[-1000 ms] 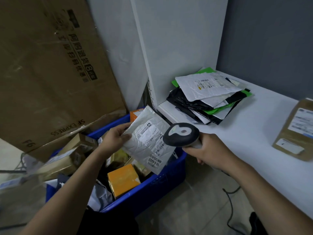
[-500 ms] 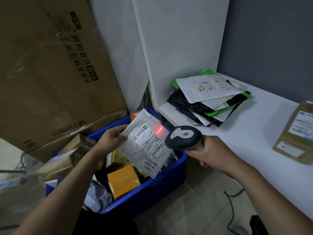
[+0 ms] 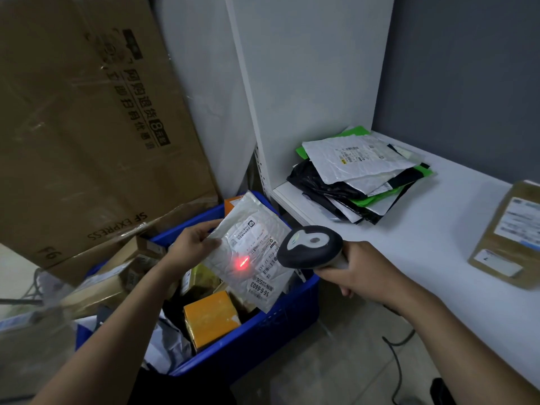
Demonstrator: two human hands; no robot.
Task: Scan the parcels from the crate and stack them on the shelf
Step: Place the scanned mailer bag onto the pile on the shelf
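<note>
Scan step: left hand pinching flat white plastic mailer above blue plastic crate; right hand gripping black-and-grey scanner, red dot on label. Next: onto shelf pile.

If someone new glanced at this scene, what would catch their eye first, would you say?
Probably the red scanner light glowing on the white parcel, which the left hand holds over the blue crate. Next, the scanner in the right hand, then the untidy parcel stack on the white shelf.
</note>
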